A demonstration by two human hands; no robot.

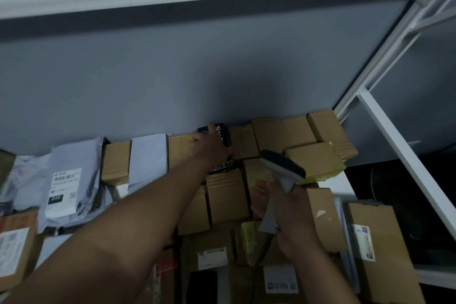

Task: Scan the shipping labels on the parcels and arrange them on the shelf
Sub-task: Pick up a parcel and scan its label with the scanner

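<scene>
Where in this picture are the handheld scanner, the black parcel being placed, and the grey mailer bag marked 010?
handheld scanner (283,168): head view, on its grey head.
black parcel (223,134): head view, on its top face beside the fingers.
grey mailer bag (65,187): head view, on its white shipping label.

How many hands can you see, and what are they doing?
2. The left hand reaches to the back of the shelf and grips a black parcel among the cardboard boxes. The right hand is nearer, holding a grey scanner by its handle.
</scene>
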